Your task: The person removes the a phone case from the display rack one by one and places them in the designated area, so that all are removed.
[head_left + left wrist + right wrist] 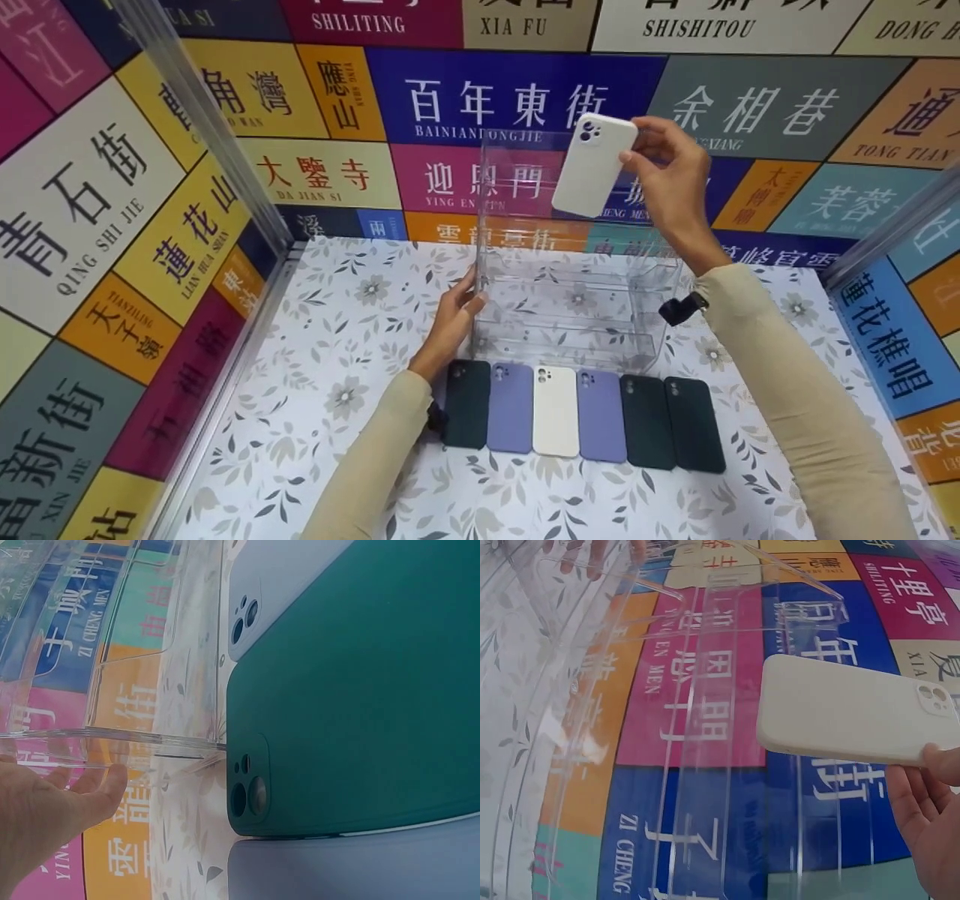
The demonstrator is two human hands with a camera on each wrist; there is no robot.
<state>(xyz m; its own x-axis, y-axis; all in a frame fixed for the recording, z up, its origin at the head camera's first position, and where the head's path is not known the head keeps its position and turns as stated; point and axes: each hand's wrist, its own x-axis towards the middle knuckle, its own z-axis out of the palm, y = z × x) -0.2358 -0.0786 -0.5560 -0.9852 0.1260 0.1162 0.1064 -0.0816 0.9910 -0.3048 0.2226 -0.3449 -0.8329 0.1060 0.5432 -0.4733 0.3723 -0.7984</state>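
Note:
High over the clear plastic rack (562,341), my right hand (673,176) pinches a white phone case (596,165) by its upper right edge. The case is tilted, its camera cutouts at the upper left; in the right wrist view the same white case (840,712) hangs above the transparent shelves. My left hand (452,319) rests against the rack's left side, with fingertips (116,784) on the clear panel in the left wrist view. In front of the rack lies a row of phone cases: dark green (467,405), purple (511,409), white (556,411), another purple (602,415) and two more dark green.
A white tabletop with a leaf and flower print (300,442) lies under everything. Colourful walls with lettered panels (517,90) stand at the back and both sides, with metal posts (217,135) at the corners. Dark wrist cameras (682,307) sit on the sleeves.

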